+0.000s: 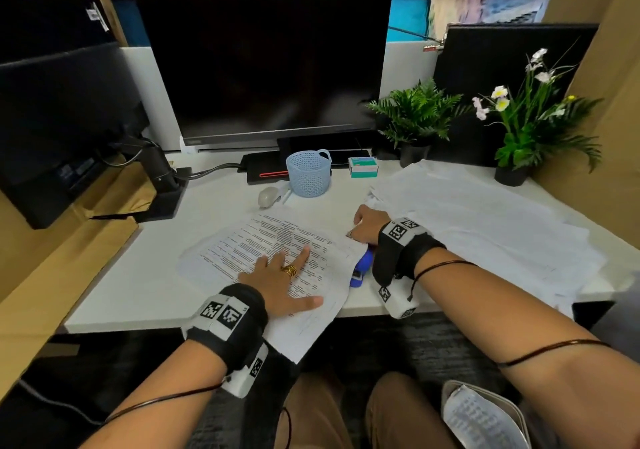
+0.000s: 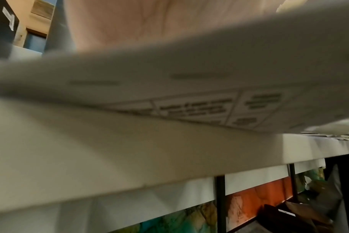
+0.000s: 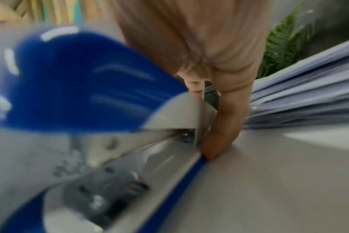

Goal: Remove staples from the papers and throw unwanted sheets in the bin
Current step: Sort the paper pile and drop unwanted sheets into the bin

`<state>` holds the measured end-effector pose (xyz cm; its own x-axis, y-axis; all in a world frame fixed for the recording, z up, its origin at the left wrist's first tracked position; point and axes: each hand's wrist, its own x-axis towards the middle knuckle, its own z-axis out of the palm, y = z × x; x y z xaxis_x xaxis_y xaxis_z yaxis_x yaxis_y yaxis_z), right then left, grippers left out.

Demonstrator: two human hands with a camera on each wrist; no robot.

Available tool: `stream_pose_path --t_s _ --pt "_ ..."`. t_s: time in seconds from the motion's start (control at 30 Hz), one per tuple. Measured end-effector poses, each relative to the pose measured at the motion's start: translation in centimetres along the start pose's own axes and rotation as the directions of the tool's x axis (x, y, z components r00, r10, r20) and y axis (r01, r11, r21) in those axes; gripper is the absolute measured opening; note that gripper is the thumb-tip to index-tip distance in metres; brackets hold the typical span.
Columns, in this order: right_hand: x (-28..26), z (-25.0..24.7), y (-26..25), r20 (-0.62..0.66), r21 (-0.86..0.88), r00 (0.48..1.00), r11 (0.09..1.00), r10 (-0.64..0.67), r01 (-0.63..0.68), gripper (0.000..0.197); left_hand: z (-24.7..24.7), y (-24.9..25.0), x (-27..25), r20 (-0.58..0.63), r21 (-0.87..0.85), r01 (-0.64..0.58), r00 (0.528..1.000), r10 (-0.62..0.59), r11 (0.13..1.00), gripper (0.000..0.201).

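A printed stack of papers point(image 1: 277, 248) lies at the desk's front edge, one corner hanging over it. My left hand point(image 1: 287, 275) presses flat on the papers with straight spread fingers; the left wrist view shows its palm point(image 2: 149, 23) above the sheet point(image 2: 189, 88). My right hand point(image 1: 367, 223) grips a blue stapler point(image 1: 360, 268) at the papers' right corner. In the right wrist view the hand point(image 3: 215, 97) curls round the stapler's point(image 3: 80, 82) front end, fingertips down on the desk. The staple itself is hidden.
A large loose pile of white sheets point(image 1: 485, 220) covers the desk's right side. A light blue mesh basket point(image 1: 308, 171), a white mouse point(image 1: 268, 196), a small green box point(image 1: 363, 167), a monitor point(image 1: 263, 64) and two potted plants point(image 1: 415, 116) stand behind.
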<state>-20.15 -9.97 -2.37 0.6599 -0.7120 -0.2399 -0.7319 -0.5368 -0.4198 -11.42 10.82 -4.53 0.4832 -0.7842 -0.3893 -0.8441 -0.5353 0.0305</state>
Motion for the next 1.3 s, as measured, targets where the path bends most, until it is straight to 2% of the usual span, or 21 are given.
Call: stream_pose_path --t_s 0.1,0.17,0.27,0.37,0.43,0.53,0.63,0.7,0.77,0.8,0.9,0.97,1.03,1.13,1.2,1.3 --pt "-0.3 -0.6 -0.1 -0.133 0.175 0.991 0.985 0.033 -0.009 0.059 -0.3 0.4 -0.3 0.019 0.063 0.044 0.999 -0.046 0.997 0.091" --pt "-1.0 -1.3 0.1 -0.240 0.252 0.970 0.968 0.041 0.021 0.053 -0.3 0.4 -0.5 -0.012 0.095 0.064 0.998 -0.063 0.993 0.085" --pt "-2.4 -2.7 0.6 -0.429 0.356 0.902 0.925 0.038 0.130 0.036 -0.3 0.4 -0.6 -0.052 0.101 0.062 0.997 -0.057 0.993 0.074" --pt "-4.1 -3.7 1.5 -0.537 0.503 0.835 0.841 0.122 0.201 0.032 -0.8 1.0 -1.0 0.009 0.145 0.033 0.999 -0.035 0.989 0.068" --pt "-5.2 -3.8 2.0 -0.559 0.524 0.816 0.825 0.145 0.213 0.032 -1.4 1.6 -1.5 0.090 0.160 0.005 0.996 -0.019 0.987 0.067" --pt "-6.3 -3.1 2.5 -0.519 0.545 0.847 0.807 0.112 0.227 0.022 -2.8 2.6 -1.6 0.127 0.146 -0.044 0.992 0.025 0.988 0.059" --pt "-7.0 -2.1 2.9 -0.461 0.642 0.881 0.724 0.103 0.251 0.020 -3.9 2.9 -1.5 0.083 0.077 -0.111 0.991 0.104 0.991 0.048" --pt "-7.4 -1.5 3.2 -0.320 0.788 0.940 0.585 0.121 0.193 0.021 -4.0 3.0 -1.5 0.081 0.006 -0.177 0.981 0.176 0.984 0.051" --pt "-7.7 -0.9 3.4 -0.111 0.900 0.986 0.434 0.126 0.046 0.032 -3.7 3.2 -1.9 0.148 0.009 -0.211 0.967 0.207 0.978 0.056" --pt "-8.0 -0.7 3.5 -0.020 0.919 0.994 0.395 0.111 -0.026 0.033 -3.4 3.3 -2.1 0.186 0.043 -0.200 0.964 0.189 0.979 0.059" --pt "-8.6 -0.1 3.5 0.142 0.887 0.986 0.431 0.083 -0.164 0.014 -2.0 3.4 -2.2 0.193 0.143 -0.180 0.970 0.151 0.973 0.063" --pt "-8.8 0.2 3.6 0.170 0.863 0.981 0.466 0.095 -0.194 0.014 -0.9 3.2 -2.0 0.153 0.165 -0.172 0.977 0.147 0.971 0.064" --pt "-8.9 0.4 3.6 0.228 0.867 0.971 0.439 0.068 -0.234 0.016 0.0 2.9 -2.0 0.113 0.181 -0.157 0.984 0.138 0.971 0.063" --pt "-8.9 0.8 3.2 0.362 0.874 0.932 0.349 -0.004 -0.338 0.016 0.5 3.1 -2.1 0.073 0.191 -0.145 0.988 0.133 0.971 0.062" --pt "-8.8 1.3 2.8 0.366 0.881 0.930 0.331 -0.025 -0.338 0.017 0.5 3.2 -2.0 0.048 0.164 -0.133 0.991 0.127 0.977 0.063" --pt "-8.8 2.1 2.7 0.234 0.897 0.972 0.391 -0.021 -0.207 0.014 0.2 2.9 -1.8 -0.001 0.050 -0.133 0.991 0.133 0.990 0.061"
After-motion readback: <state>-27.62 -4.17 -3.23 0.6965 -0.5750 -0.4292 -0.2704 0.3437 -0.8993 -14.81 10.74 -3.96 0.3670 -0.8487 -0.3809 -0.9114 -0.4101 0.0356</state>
